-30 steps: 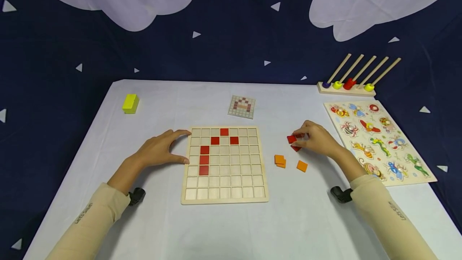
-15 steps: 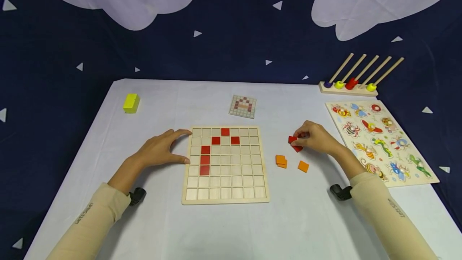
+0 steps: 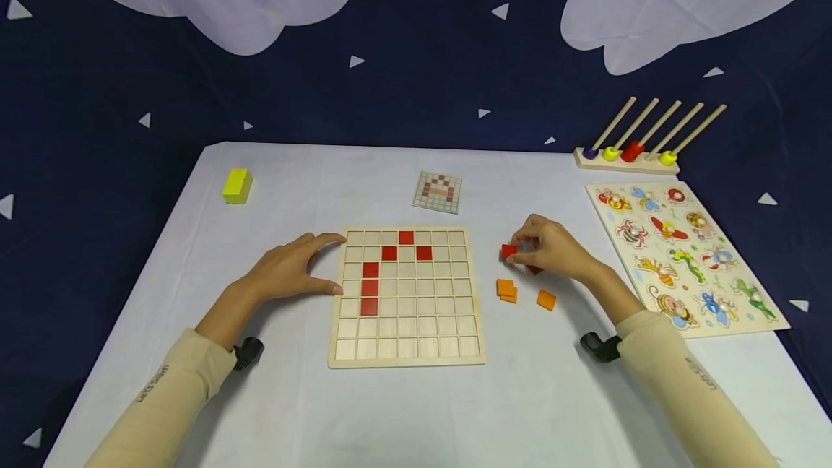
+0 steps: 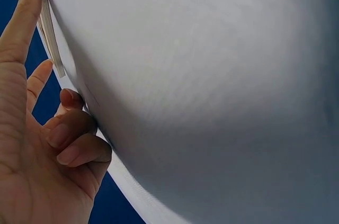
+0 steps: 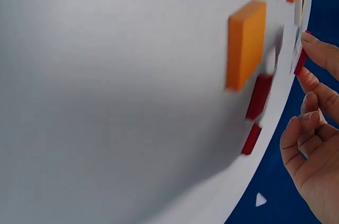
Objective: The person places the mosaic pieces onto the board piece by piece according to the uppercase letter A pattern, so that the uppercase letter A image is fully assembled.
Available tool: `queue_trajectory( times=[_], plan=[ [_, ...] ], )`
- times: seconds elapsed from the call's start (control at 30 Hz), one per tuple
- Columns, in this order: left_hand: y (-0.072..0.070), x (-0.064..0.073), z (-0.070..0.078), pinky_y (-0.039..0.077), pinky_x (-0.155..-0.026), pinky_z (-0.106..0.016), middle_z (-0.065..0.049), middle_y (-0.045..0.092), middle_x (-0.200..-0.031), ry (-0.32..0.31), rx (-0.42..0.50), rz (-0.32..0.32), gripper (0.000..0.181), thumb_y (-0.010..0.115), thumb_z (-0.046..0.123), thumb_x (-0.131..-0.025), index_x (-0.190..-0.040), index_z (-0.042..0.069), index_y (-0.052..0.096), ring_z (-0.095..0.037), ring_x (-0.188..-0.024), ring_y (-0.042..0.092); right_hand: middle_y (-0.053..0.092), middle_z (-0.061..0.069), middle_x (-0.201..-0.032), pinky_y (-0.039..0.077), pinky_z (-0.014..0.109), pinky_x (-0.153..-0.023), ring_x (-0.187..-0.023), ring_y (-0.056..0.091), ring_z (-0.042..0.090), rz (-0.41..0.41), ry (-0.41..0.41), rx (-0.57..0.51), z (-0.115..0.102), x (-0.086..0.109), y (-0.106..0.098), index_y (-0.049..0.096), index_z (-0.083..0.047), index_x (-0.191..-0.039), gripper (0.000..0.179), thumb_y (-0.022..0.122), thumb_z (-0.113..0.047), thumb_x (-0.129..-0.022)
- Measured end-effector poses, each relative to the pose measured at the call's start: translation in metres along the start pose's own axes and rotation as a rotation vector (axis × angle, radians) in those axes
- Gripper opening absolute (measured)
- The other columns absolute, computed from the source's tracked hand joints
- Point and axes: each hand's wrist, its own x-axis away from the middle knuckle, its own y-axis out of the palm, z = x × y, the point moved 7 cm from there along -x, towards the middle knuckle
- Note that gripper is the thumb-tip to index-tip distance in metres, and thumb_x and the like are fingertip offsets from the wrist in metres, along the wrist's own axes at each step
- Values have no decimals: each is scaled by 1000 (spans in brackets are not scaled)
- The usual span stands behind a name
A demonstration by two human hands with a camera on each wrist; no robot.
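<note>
My right hand (image 3: 552, 248) pinches a small red square tile (image 3: 508, 252) between thumb and fingertips, to the right of the wooden grid board (image 3: 406, 364). In the right wrist view, two more red tiles, one dark red tile (image 5: 259, 97) and a smaller-looking red one (image 5: 251, 139), lie on the table behind that hand. Several red tiles sit in the board's cells, such as the top red tile (image 3: 406, 237). My left hand (image 3: 282, 267) touches the board's left edge with spread thumb and index finger; its other fingers curl in the left wrist view.
Orange tiles (image 3: 505, 287) lie right of the board, near a single orange tile (image 3: 546, 300). A patterned card (image 3: 438, 191) lies behind the board. A yellow block (image 3: 237, 186) stands back left. An insect puzzle board (image 3: 689, 258) and a peg stand (image 3: 627, 161) occupy the right side.
My right hand has moved left toward the board with the pinched red tile, away from the other red tiles. The left hand stays at the board's edge.
</note>
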Motion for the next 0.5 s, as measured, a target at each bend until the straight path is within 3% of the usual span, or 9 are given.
queue_trajectory(
  times=[0.5],
  plan=[
    [0, 0, 0, 36, -63, -31, -1, 49, -87, 8, 12, 0, 93, 80, 66, -68, -146, 29, 46, -15, -75, 44, 56, 6, -91, 39, 33, -73, -83, 50, 22, -65, -156, 52, -60, -15, 35, 74, -8, -94, 23, 85, -20, -78]
  ],
)
